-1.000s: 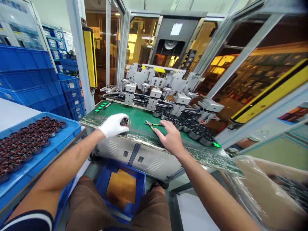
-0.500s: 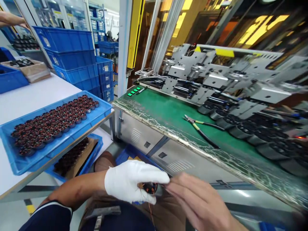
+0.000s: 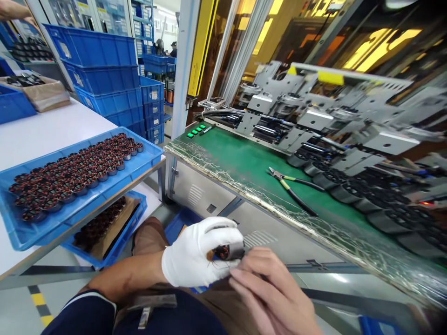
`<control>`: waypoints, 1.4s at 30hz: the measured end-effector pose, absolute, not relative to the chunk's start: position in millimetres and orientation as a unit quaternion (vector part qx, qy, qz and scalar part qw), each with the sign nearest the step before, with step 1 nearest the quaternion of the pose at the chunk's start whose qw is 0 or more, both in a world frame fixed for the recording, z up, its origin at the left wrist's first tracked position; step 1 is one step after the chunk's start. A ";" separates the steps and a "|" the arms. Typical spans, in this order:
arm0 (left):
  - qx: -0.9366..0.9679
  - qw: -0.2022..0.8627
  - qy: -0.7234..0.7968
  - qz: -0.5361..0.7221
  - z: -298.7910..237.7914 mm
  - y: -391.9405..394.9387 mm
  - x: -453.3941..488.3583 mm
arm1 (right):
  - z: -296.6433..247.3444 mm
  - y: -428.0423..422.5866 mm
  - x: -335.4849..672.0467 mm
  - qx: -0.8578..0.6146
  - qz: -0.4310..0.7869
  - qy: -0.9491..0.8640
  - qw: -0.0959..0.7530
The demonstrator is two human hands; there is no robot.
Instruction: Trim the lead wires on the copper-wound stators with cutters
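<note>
**Copper-wound coil pinched in my gloved hand, low over my lap**

White cotton glove on my left hand (image 3: 200,253), and its fingers are curled tight around a small wound coil (image 3: 226,251) — dark core, copper wire showing, a grey rim peeking out on the right. I hold it down low, in front of my knees, well short of the machine. My right hand (image 3: 270,293) is bare and comes in from below, fingers bent and half open, fingertips (image 3: 244,267) touching the coil's underside and the glove; it grips nothing of its own.

Up ahead, the green surface (image 3: 244,160) of the machine runs across my view, its near edge wrapped in crinkled clear film. A pair of cutters (image 3: 291,186) with green-and-black handles lies flat on it, nobody touching them. Just beyond, rows of dark round parts (image 3: 377,204) sit under the grey metal fixtures (image 3: 314,116). Four green buttons (image 3: 195,131) glow at the far left corner.

Off to my left, a blue tray (image 3: 139,160) on the white surface (image 3: 45,135) is packed with rows of coils like the one I hold. Below it, a second blue bin (image 3: 131,223) lined with cardboard holds more. Stacked blue crates (image 3: 101,70) stand behind. At the top left corner, another person's arm (image 3: 12,10) reaches in over a far box.
</note>
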State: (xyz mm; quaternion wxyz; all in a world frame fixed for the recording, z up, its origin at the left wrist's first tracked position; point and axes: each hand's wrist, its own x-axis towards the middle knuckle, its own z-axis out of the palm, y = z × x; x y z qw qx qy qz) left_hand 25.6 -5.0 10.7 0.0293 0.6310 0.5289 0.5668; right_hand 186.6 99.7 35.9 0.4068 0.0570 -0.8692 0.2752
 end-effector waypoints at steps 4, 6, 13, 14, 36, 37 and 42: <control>0.561 0.121 0.515 0.637 6.0 -8.8 27.5 | 28.8 90.4 176.7 0.002 0.388 -0.805 0.448; 0.499 0.216 0.486 0.684 2.6 -12.4 26.3 | 24.9 90.4 179.2 -0.027 0.428 -0.786 0.445; 0.477 0.191 0.477 0.713 5.4 -26.4 14.5 | 35.3 162.0 183.0 -0.037 0.310 -0.866 0.391; 0.486 0.164 0.487 0.707 6.7 -27.5 10.0 | 37.2 187.9 181.5 -0.057 0.224 -0.881 0.413; 0.475 0.090 0.516 0.708 0.8 -1.3 -8.4 | 6.6 180.5 209.5 -0.116 0.109 -0.951 0.264; 0.479 0.096 0.509 0.709 0.5 -1.0 -7.2 | -2.5 162.1 211.5 -0.110 0.190 -0.936 0.273; 0.512 0.098 0.494 0.696 2.6 -2.8 -1.9 | -31.0 96.2 209.2 -0.090 0.471 -0.842 0.248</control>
